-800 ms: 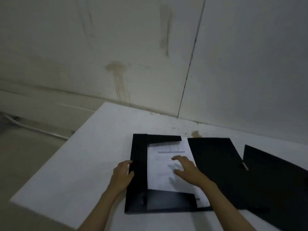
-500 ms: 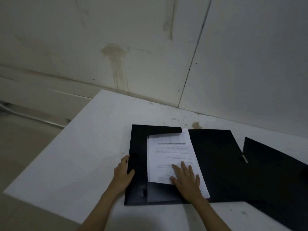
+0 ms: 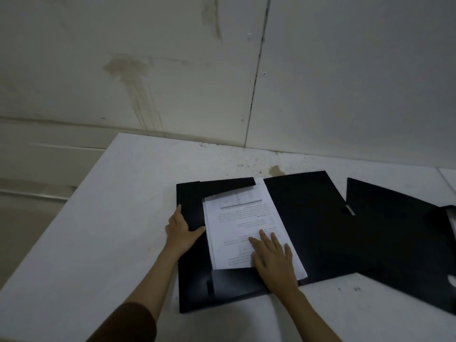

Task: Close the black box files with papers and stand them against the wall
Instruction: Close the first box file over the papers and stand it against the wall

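Note:
An open black box file (image 3: pixel 306 218) lies flat on the white table (image 3: pixel 103 230), with a stack of printed papers (image 3: pixel 239 225) in its left half. My left hand (image 3: pixel 181 229) grips the file's left side flap, thumb on top of it. My right hand (image 3: pixel 272 257) lies flat, fingers spread, on the papers' lower right corner. A second black box file (image 3: pixel 404 243) lies open to the right, partly under the first one's cover, with a bit of white paper showing at the frame's right edge.
The stained white wall (image 3: pixel 172 82) rises just behind the table, with a vertical panel seam right of centre. The table's left edge drops to the floor (image 3: pixel 22 218). Another white surface (image 3: pixel 449 176) shows at the far right.
My right hand has slid down the papers from their middle to the lower right corner. My left hand has stayed on the left flap. The camera has tilted and moved closer.

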Demonstrator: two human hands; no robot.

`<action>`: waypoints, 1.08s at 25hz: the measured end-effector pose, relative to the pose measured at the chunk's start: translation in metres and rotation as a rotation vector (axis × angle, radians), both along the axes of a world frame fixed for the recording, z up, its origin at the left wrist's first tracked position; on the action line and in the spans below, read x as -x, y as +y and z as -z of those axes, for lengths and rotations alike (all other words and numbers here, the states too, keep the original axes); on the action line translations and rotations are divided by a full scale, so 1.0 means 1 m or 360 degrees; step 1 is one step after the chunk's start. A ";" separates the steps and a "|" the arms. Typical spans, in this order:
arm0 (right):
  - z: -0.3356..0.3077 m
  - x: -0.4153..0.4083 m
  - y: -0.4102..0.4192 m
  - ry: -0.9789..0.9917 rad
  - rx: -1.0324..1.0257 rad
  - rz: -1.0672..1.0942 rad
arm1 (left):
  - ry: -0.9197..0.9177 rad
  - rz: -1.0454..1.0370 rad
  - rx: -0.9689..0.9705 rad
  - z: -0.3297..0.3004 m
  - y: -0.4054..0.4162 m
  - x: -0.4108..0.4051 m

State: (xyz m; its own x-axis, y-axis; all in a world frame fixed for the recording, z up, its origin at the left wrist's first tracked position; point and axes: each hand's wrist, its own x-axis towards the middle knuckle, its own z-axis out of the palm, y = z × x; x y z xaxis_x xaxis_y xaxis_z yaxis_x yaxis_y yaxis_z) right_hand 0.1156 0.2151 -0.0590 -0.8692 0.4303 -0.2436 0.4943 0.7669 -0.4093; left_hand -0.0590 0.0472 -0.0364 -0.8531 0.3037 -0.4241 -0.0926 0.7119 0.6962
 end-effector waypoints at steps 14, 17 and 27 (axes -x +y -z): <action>0.000 0.007 0.005 -0.0024 -0.0011 0.0505 | 0.0215 0.0034 0.0307 0.012 0.010 -0.010; -0.004 0.004 0.005 0.0203 0.0159 0.0330 | 0.0217 0.0006 0.0272 0.012 0.010 -0.012; -0.006 -0.001 0.012 0.0523 0.0500 0.0157 | 0.0224 -0.0003 0.0257 0.006 0.010 -0.013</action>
